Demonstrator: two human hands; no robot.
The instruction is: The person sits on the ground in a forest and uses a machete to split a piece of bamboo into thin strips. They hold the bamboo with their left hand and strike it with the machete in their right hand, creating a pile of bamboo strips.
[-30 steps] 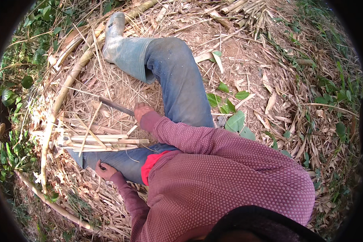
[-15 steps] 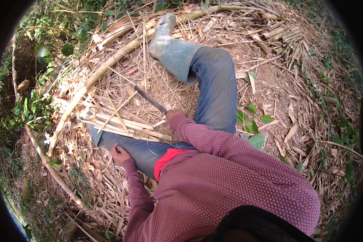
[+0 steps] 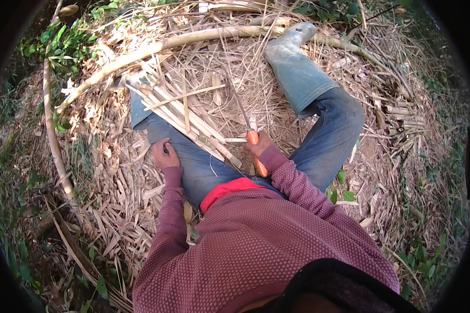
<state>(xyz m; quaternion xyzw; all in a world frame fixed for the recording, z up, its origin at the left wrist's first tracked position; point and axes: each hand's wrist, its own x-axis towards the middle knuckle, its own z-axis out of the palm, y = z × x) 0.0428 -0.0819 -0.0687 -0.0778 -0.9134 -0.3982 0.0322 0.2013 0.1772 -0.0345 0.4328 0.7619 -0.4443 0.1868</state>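
Observation:
I sit on the ground with both legs stretched out in blue jeans and grey rubber boots. My right hand grips a knife by its orange handle, blade pointing away between my legs. A thin pale strip lies against the knife near the hand. My left hand rests closed on my left thigh beside a bundle of split bamboo strips lying across that leg. What the left fingers hold is unclear.
Dry bamboo shavings and leaves cover the ground all around. A long bamboo pole curves across the far side, another thin pole runs down the left. Green plants grow at the upper left.
The view has swung so my legs now point up the picture. The right hand with the knife has drawn in closer to my body; the left hand stays on the thigh.

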